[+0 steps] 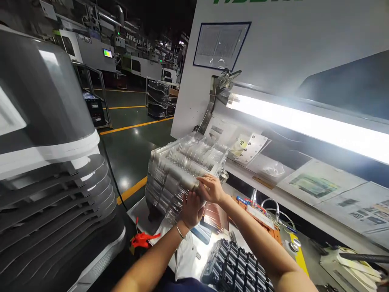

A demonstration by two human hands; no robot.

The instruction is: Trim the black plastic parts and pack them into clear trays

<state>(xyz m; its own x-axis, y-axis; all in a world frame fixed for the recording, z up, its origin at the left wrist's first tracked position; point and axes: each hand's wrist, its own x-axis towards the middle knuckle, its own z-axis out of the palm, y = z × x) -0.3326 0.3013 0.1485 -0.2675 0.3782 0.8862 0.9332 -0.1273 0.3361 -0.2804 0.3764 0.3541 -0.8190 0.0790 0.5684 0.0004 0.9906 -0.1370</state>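
A tall stack of clear plastic trays [170, 182] with moulded compartments stands at the far end of the workbench. My right hand [211, 188] is at the stack's near right corner, its fingers closed on the edge of an upper tray. Just below and to the left, my left hand [193, 209] has its fingers bent against the near side of the trays, gripping the edge there. Fingertips of both hands are partly hidden by the plastic and by each other. Closer to my body lies a clear tray filled with dark parts [237, 265] in rows.
White gloves [186, 253], a blue phone-like slab [202, 233] and copper-coloured sheets [216, 217] lie near my hands. Red-handled pliers [144, 240] are at the left edge. An orange fixture [258, 217] with cables stands right, under a bright tube lamp [304, 121]. A large grey machine [51, 101] flanks the left.
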